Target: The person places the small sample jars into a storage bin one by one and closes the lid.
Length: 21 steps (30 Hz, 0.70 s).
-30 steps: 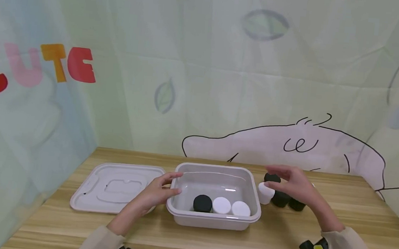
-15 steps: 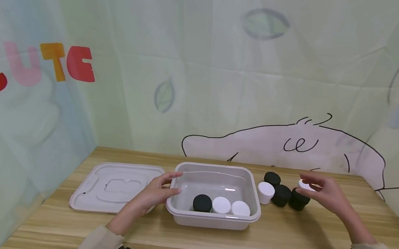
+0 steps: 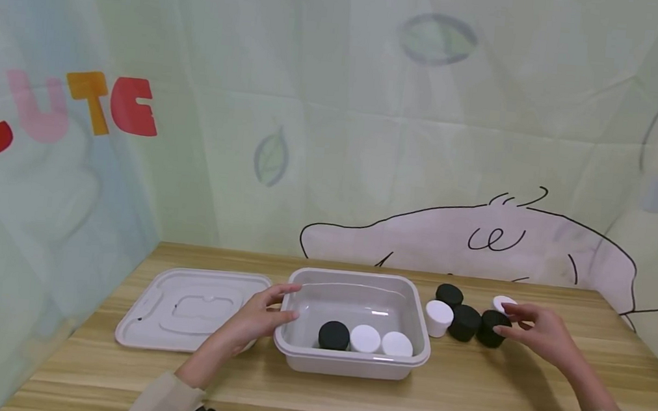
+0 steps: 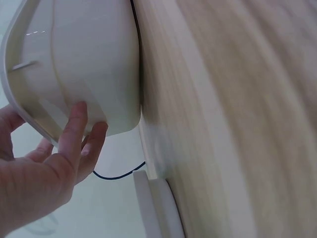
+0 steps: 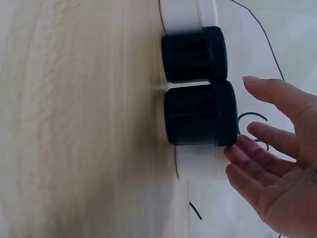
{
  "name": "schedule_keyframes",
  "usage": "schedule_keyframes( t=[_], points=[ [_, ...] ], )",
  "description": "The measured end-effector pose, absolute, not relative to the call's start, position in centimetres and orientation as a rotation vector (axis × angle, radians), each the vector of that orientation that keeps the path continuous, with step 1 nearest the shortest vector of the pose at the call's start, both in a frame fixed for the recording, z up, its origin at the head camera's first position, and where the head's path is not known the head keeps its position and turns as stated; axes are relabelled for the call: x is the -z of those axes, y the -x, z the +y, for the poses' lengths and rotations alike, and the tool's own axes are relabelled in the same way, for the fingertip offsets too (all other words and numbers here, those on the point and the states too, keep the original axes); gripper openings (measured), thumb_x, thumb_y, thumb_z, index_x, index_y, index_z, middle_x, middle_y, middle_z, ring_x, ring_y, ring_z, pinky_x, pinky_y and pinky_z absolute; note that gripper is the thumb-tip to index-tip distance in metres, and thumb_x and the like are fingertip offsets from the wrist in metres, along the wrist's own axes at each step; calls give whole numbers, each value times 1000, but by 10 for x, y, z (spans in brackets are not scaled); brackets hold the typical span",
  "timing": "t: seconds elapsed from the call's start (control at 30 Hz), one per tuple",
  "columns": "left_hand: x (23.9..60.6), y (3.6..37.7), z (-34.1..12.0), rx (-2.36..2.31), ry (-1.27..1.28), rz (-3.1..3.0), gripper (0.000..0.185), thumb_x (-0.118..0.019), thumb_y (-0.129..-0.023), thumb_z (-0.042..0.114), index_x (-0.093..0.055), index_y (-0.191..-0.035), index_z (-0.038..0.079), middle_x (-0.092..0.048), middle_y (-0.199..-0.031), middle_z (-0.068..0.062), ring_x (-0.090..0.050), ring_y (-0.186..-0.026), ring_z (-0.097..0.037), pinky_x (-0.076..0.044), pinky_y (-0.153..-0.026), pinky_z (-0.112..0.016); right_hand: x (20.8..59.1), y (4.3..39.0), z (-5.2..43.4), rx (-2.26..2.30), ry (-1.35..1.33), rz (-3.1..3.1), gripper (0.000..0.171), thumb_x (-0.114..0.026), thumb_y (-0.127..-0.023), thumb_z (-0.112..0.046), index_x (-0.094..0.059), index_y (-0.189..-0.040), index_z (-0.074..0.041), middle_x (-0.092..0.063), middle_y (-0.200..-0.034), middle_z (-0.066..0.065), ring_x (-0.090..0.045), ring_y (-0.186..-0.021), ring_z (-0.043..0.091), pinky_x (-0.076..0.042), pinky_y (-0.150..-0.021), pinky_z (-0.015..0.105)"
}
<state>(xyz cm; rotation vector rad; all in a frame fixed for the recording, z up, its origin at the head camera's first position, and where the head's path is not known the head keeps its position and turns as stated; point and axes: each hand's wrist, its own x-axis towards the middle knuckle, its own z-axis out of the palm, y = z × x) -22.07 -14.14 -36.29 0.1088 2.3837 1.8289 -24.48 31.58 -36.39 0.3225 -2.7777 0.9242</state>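
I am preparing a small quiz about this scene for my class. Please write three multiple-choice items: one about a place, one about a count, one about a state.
1. Where does the flat lid lie?
A. On the bin
B. On the table, left of the bin
C. Leaning on the wall

2. How many small jars stand inside the clear plastic bin?
A. Three
B. One
C. Five

3. What is the right hand doing?
A. Lifting a white jar high
B. Resting flat in the bin
C. Touching a black jar with its fingertips

Answers:
1 B: the lid rests on the wooden table, apart from the bin.
2 A: one black jar in the bin and two white jars in the bin stand in a row.
3 C: the right wrist view shows fingertips against the jar, which stands on the table.
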Motion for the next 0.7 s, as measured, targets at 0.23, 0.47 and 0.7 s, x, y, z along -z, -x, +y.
schedule_keyframes(
  t=[0.23, 0.47, 0.7],
  points=[
    [362, 220, -142, -1816, -100, 2392, 47, -62, -85, 7, -49, -129, 8, -42, -131, -26, -47, -114, -40, -52, -77, -43, 367, 246, 313, -854, -298, -2797, 53, -78, -71, -22, -60, -108, 12, -65, -94, 22, -60, -87, 32, -51, -77, 43],
    [362, 220, -140, -1833, -97, 2382, 46, -63, -84, 6, -50, -128, 7, -42, -130, -25, -48, -114, -40, -52, -77, -43, 369, 250, 309, -745, -257, -2817, 57, -80, -67, -26, -61, -103, 13, -65, -85, 21, -59, -78, 31, -48, -63, 36],
    [361, 220, -140, -1829, -96, 2380, 46, -62, -84, 6, -50, -129, 7, -42, -130, -25, -48, -113, -40, -52, -78, -43, 370, 249, 308, -709, -238, -2823, 55, -80, -66, -25, -62, -101, 13, -65, -85, 21, -58, -76, 28, -45, -60, 32]
  ],
)
